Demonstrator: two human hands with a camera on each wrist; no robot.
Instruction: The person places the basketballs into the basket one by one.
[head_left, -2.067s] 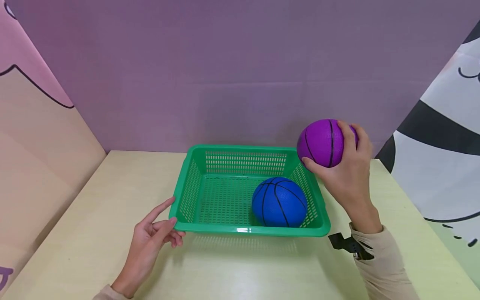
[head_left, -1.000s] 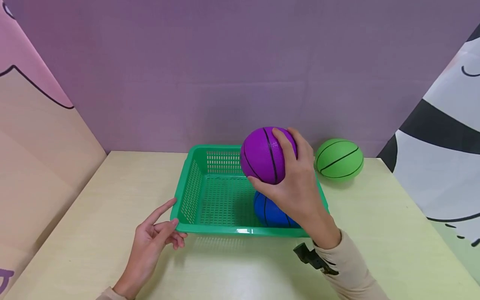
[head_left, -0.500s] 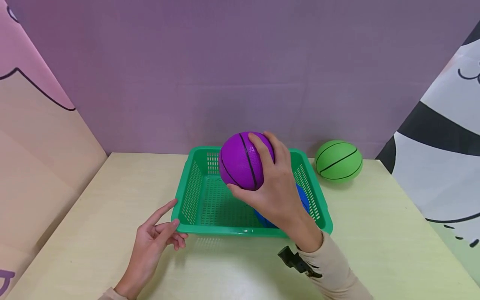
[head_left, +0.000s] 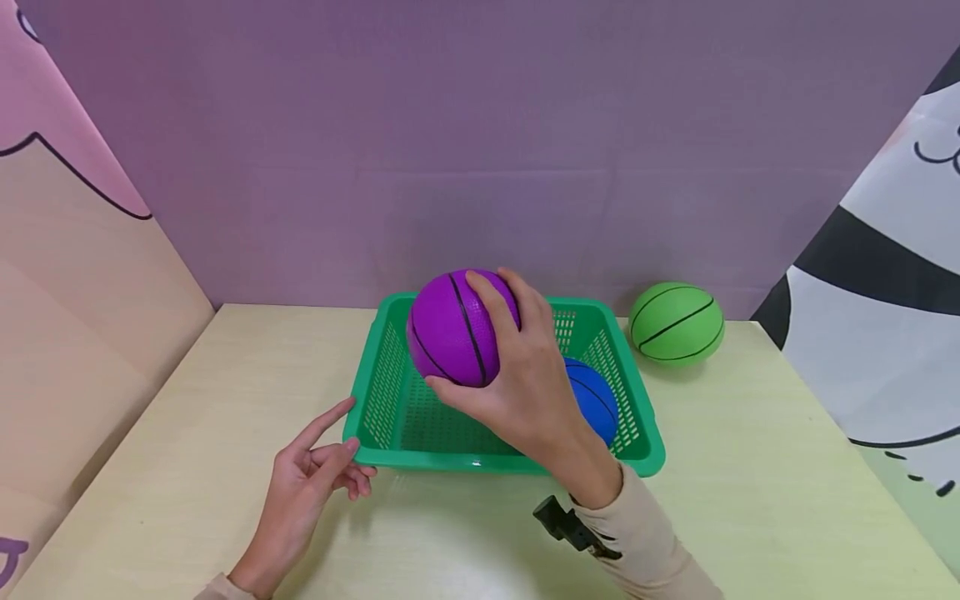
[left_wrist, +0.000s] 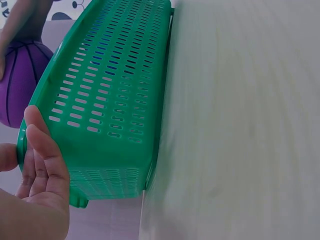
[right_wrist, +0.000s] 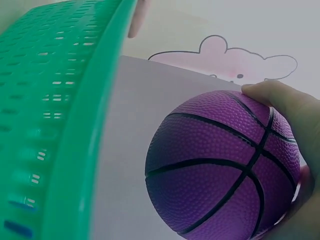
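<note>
My right hand (head_left: 536, 387) grips a small purple basketball (head_left: 448, 332) from its right side, fingers over the top and thumb low in front. The ball is held above the left part of a green plastic basket (head_left: 442, 460), overlapping its back rim in the head view. At the basket's near left corner, my left hand (head_left: 300, 479) holds the rim, thumb on top and fingers against the outer wall (left_wrist: 90, 145). Inside the basket on the right lies a blue basketball (head_left: 598, 404), partly hidden behind my right hand.
A green basketball (head_left: 678, 325) rests on the light wooden table (head_left: 765, 467), just right of the basket's back corner. A purple backdrop (head_left: 480, 150) stands behind the table, with cartoon-printed panels on both sides.
My right hand has carried the purple basketball leftward from beyond the basket's right edge to over its left part, uncovering the green ball. My left hand has stayed at the corner.
</note>
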